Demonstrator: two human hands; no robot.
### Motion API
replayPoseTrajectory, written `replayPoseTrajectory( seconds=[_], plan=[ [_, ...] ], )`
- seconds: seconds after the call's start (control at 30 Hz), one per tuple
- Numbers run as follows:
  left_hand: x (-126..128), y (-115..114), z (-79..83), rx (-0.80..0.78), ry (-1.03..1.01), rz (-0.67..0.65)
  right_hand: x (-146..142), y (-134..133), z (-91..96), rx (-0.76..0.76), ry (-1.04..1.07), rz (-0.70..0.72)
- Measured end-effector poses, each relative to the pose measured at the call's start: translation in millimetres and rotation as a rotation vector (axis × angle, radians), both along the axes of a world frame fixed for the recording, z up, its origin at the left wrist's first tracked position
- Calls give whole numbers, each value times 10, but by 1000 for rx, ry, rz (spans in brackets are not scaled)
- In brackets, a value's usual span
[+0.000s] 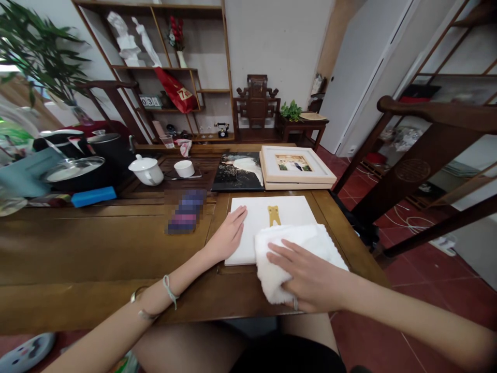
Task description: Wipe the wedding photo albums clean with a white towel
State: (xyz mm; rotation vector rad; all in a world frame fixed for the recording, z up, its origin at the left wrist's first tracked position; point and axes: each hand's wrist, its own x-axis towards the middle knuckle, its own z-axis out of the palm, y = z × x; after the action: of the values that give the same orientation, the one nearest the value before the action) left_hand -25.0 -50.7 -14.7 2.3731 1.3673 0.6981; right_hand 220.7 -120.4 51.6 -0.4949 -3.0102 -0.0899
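Observation:
A white picture frame (267, 220) lies face down on the wooden table (97, 248), with a small brass hanger (274, 215) on its back. My left hand (229, 233) rests flat and open on the frame's left edge. My right hand (306, 274) presses a fluffy white cloth (287, 241) onto the frame's near right part, fingers stretched flat over the cloth.
Behind the frame lie a stacked framed photo (295, 166) and a dark photo print (238, 173). A white teapot (146, 170) and cup (184, 168) stand on a tea tray; pots (73, 171) at the left. A wooden chair (423, 155) stands at the right.

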Motion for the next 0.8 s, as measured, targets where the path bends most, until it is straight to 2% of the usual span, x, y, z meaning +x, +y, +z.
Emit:
replayPoseTrajectory(
  seconds=[0.1, 0.2, 0.3, 0.37, 0.47, 0.57, 0.63, 0.7, 0.8],
  plan=[
    [-8, 4, -8, 10, -6, 0, -7, 131, -18, -35, 52, -55],
    [-22, 10, -22, 13, 4, 0, -4, 485, -59, -43, 168, -186],
    [-28, 11, -24, 13, 12, -3, -35, 880, -98, -28, 287, -381],
    [-26, 8, -15, 7, 17, -4, -87, 1089, -107, -21, 305, -482],
    [-21, 4, 6, -8, 29, -5, -182, 1276, -84, -38, 250, -477],
    [-17, 5, 13, -16, 33, 0, -240, 1306, -39, -73, 200, -418],
    [-15, 8, 4, -16, 32, -1, -254, 1231, -18, -75, 171, -352],
    [-14, 12, -11, -9, 30, -4, -270, 1074, -15, -28, 126, -269],
    [-16, 17, -28, 5, 23, -4, -330, 702, -46, 69, 19, -177]
  ],
)
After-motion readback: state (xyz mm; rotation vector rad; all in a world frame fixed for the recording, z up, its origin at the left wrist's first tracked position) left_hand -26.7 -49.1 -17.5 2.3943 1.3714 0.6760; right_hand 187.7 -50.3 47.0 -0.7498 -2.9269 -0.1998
